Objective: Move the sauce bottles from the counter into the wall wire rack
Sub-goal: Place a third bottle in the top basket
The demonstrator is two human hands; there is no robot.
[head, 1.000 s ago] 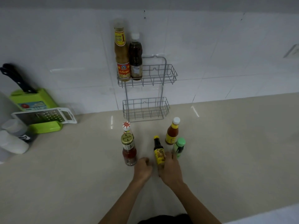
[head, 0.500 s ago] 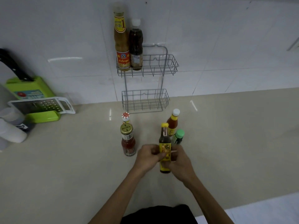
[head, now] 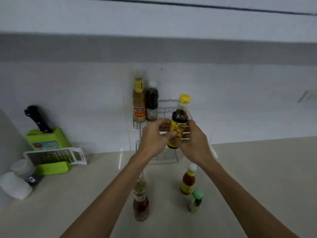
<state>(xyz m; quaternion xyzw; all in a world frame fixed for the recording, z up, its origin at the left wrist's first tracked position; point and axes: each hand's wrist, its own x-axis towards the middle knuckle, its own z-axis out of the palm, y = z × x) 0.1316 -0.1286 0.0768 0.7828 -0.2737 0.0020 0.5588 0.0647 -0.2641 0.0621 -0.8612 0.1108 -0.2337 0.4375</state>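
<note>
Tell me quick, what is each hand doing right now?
Left hand: closed on the yellow-capped sauce bottle, held up in front of the wire rack.
Right hand: closed on the same bottle from the other side.

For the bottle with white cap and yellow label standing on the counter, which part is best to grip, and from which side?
Probably grip the white-capped bottle around its wide lower body at the yellow label, coming from its right. It stands upright, the neck narrows toward the cap, and the green-capped bottle crowds its near side, while the counter to its right is open.
</note>
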